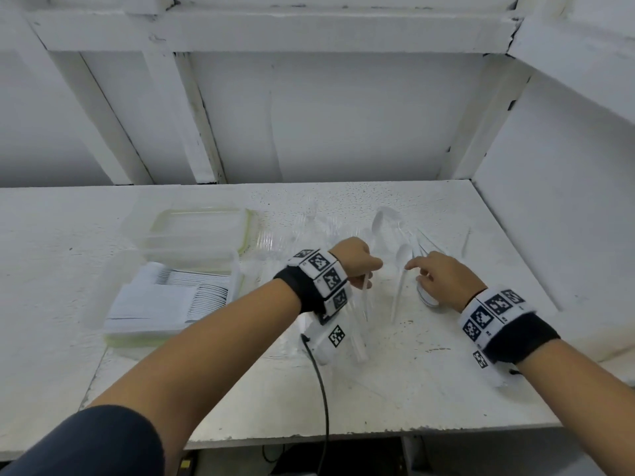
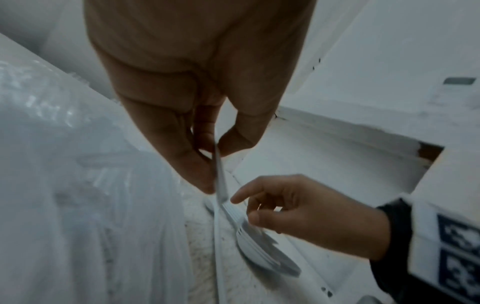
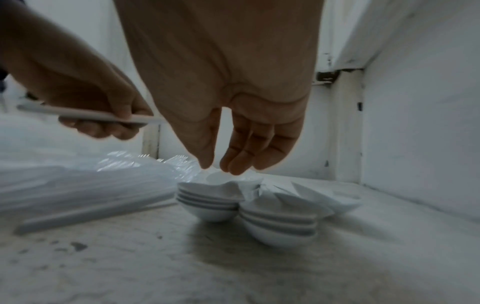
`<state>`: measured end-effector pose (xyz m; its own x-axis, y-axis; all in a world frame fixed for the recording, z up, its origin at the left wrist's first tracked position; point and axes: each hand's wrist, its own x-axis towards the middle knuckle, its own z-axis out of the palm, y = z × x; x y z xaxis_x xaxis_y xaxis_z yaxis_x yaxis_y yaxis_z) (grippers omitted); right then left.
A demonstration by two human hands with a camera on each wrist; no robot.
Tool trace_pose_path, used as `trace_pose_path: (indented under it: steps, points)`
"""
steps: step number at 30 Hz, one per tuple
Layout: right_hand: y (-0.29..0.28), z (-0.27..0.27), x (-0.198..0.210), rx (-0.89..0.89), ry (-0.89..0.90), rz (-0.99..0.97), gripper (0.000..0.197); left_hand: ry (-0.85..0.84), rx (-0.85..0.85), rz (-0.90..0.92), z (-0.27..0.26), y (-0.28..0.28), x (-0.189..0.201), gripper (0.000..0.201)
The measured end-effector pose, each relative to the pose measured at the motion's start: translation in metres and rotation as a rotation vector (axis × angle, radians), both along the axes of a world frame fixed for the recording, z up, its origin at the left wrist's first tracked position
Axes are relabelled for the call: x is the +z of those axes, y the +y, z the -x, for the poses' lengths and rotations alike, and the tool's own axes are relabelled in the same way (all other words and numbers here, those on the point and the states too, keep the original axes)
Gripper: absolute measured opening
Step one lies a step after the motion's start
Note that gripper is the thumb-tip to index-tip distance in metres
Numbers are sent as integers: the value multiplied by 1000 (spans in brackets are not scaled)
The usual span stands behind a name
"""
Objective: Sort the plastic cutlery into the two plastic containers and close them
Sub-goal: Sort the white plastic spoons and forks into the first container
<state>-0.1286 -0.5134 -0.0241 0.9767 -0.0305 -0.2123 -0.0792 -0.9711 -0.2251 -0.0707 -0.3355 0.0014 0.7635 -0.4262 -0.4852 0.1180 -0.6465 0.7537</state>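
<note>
My left hand (image 1: 368, 274) hovers above the table's middle and pinches thin white plastic cutlery handles (image 1: 366, 300) between thumb and fingers; the left wrist view shows the same pinch (image 2: 217, 158). My right hand (image 1: 421, 273) reaches down with relaxed fingers (image 3: 233, 164) over two stacks of nested white spoons (image 3: 207, 202) lying on the table, holding nothing. At the left, the near clear container (image 1: 237, 273) is packed with rows of white cutlery. Behind it a second clear container (image 1: 248, 228) with a green-edged rim looks empty.
A clear plastic wrap with more cutlery (image 1: 285, 235) lies between the containers and my hands. Loose white spoons (image 1: 379, 223) and other pieces are scattered behind the right hand. A black cable (image 1: 321, 389) hangs from my left wrist. White walls close in behind and on the right.
</note>
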Motion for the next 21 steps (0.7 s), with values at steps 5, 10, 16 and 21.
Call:
trace_pose_path:
  steps: [5,10,16,21]
  points:
    - [29,-17,1,-115,155,114,48,48,73,88,-1,28,-2,21]
    - [46,-22,-12,-88,225,171,32,26,78,79,5,31,-3,8]
    - [23,-19,6,-349,164,-122,28,-180,-36,-27,2,7,-10,14]
    - [-14,-5,24,-617,24,-510,21,-322,-347,-133,4,-33,-17,27]
